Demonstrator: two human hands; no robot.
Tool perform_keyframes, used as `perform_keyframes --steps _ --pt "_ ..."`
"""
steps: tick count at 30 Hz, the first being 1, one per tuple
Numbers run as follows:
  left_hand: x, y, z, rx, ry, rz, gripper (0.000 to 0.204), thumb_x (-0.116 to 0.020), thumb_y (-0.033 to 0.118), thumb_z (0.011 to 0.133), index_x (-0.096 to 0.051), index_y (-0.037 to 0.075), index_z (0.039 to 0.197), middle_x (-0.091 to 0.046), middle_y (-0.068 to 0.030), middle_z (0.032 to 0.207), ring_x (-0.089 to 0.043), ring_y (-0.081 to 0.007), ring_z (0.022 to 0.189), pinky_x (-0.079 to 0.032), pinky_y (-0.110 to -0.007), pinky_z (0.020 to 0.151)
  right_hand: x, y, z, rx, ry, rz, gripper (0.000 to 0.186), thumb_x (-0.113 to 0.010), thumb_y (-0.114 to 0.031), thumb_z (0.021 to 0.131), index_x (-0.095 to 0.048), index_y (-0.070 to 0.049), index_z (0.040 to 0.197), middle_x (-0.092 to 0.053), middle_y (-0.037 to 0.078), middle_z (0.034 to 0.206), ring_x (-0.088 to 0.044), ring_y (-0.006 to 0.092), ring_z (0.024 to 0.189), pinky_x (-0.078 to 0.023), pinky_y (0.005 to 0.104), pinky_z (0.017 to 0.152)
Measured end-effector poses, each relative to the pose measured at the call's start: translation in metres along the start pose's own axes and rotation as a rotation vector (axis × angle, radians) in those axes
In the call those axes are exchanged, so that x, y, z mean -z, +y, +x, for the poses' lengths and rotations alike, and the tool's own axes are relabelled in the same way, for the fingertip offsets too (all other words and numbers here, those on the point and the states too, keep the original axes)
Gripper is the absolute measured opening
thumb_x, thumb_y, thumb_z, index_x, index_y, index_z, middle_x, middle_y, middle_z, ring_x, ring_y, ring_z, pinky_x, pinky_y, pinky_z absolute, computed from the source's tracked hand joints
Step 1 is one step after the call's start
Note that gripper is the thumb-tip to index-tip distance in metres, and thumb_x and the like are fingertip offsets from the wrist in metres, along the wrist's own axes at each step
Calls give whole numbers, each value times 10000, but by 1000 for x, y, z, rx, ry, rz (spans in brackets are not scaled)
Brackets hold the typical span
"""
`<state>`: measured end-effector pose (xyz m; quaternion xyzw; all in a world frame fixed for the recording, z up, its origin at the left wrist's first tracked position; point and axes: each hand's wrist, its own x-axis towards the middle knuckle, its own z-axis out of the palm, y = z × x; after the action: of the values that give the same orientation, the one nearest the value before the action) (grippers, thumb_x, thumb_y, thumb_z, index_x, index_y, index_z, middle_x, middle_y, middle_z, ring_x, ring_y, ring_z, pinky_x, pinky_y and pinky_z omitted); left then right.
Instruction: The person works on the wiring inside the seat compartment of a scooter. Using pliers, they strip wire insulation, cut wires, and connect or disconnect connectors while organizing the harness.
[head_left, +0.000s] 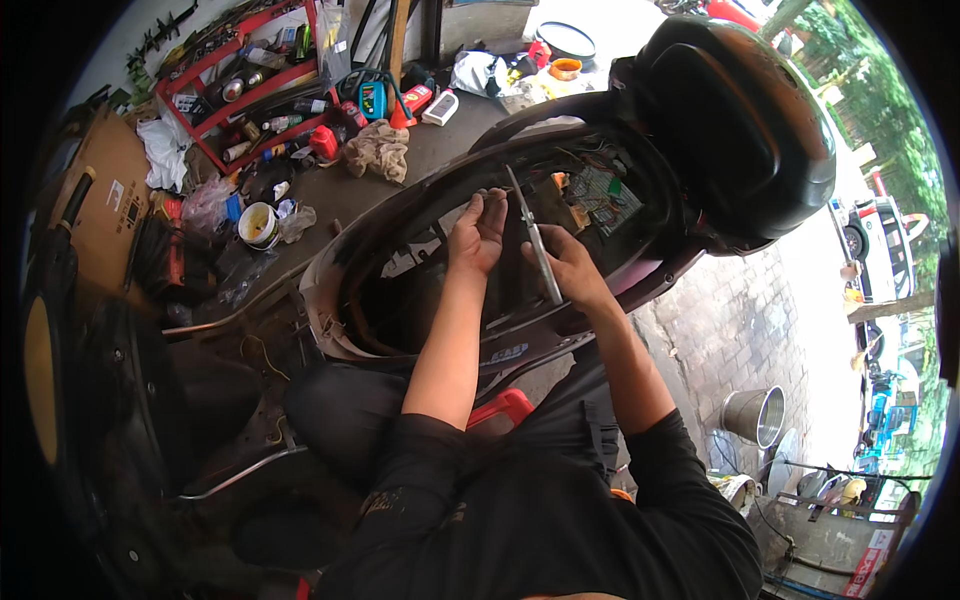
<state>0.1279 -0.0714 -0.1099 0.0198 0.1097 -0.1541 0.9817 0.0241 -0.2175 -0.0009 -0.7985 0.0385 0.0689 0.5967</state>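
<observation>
At mid-frame I have the right hand (572, 265) clamped on a slim metallic tool (549, 279) above the open scooter body (320, 292), cannot tell whether the left hand (478, 238), fingers curled, pinches anything, and judge that a loosened right grip could drop the tool inside.

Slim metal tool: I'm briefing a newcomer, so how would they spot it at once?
Find the open scooter body across the middle, then the person's right hand above it. The slim metal tool it holds is long and straight, its silvery lower part standing out from the dark body behind.
</observation>
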Motion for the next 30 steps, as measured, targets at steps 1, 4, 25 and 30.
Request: perform_keyframes --steps 1,4,25,30 --pt "-2 -1 -1 8 25 -15 135 -566 55 995 -625 -19 1091 -691 -191 1142 -678 -304 1103 -577 -397 988 1 2 -1 -4 9 20 555 -718 -340 933 -523 9 1318 -613 20 897 -550 74 635 -455 242 538" --pt "-4 1 -3 -2 -8 11 125 -591 10 965 -624 -11 1084 -694 -198 1122 -685 -304 1084 -578 -393 985 1 2 -2 -3 4 48 565 -712 -370 936 -524 7 1312 -596 5 849 -528 63 585 -437 233 519" --pt "-15 -12 -15 -9 55 207 119 -711 25 896 -679 -29 998 -717 -123 1005 -712 -235 962 -611 -330 910 -7 -5 -8 14 51 -48 632 -735 -388 909 -549 88 1281 -684 130 1071 -629 155 999 -491 293 889" --pt "-16 -13 -18 -87 41 222 174 -669 -83 874 -659 -10 1031 -708 -129 1053 -694 -273 1017 -591 -350 958 -8 -3 -8 55 64 -121 635 -735 -405 905 -562 70 1290 -682 129 1084 -628 173 1001 -491 306 897"
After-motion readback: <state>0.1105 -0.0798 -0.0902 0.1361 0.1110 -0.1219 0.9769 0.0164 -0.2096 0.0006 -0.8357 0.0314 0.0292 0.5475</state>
